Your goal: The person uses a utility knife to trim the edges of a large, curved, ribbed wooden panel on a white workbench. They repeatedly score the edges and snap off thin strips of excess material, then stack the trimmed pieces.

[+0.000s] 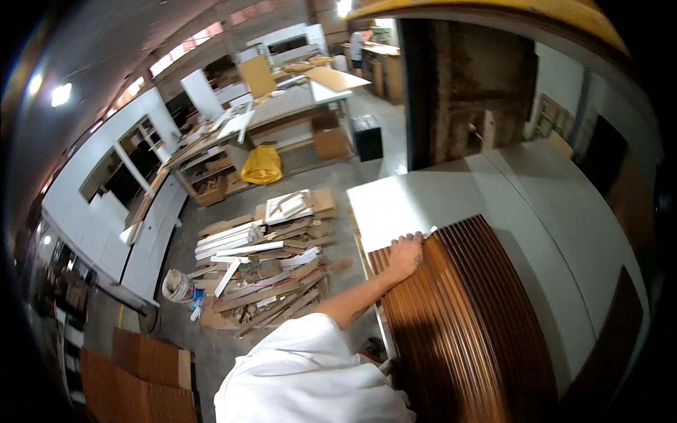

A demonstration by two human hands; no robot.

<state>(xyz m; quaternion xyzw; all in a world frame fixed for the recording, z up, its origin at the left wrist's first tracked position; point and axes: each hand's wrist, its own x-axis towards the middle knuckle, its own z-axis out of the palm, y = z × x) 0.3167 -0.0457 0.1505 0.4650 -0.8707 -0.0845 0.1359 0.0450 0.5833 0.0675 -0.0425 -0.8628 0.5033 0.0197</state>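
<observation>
My left hand (405, 258) is at the far end of a ribbed brown wood panel (462, 317), palm down with the fingers bent. A small white piece (431, 231) shows at the fingertips on the thumb side and looks pinched there; its kind is too small to make out. The glossy panel has many parallel rounded ridges, lighter at the left and darker at the right. It lies on a pale flat worktop (451, 185). My left arm reaches across from the lower edge in a white sleeve (303, 374). My right hand is not in view.
Left of the worktop, wood offcuts (268, 282) lie heaped on the floor beside a white bucket (178, 286). Brown boards (141, 374) stand lower left. A cluttered bench (282, 109), a yellow bag (261, 165) and another person (357, 51) are farther back.
</observation>
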